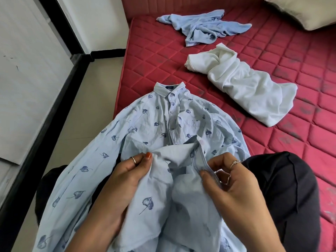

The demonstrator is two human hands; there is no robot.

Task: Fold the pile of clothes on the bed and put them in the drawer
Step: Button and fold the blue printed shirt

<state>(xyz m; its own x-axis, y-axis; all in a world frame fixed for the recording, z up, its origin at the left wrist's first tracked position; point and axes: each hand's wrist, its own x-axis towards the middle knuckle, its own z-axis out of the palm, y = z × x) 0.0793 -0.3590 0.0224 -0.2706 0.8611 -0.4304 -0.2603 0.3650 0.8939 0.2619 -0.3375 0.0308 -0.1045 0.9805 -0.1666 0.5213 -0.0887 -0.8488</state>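
Left hand pinches a bunch of cloth at the lower front of the leaf-print shirt, thumb and fingers closed on it. Right hand pinches the stitched hem edge of the same shirt, fingers curled round the seam. Both hands work the bottom part, lifted and bunched over the person's lap.

The shirt lies front up, buttoned, collar pointing away toward the middle of the bed, body near the bed's left edge, its lower part and one sleeve hanging off over the lap and floor side. Not folded yet; looks like spreading or straightening before the first fold.

Farther up the bed: white garment, loosely rolled and crumpled, toward the middle, well apart from the shirt. Beyond it, near the far edge, a crumpled light-blue garment. Pillow at the far right corner.

Progress: early. No folded item in view, no drawer in view. At least three garments left to fold, then all to be put away.
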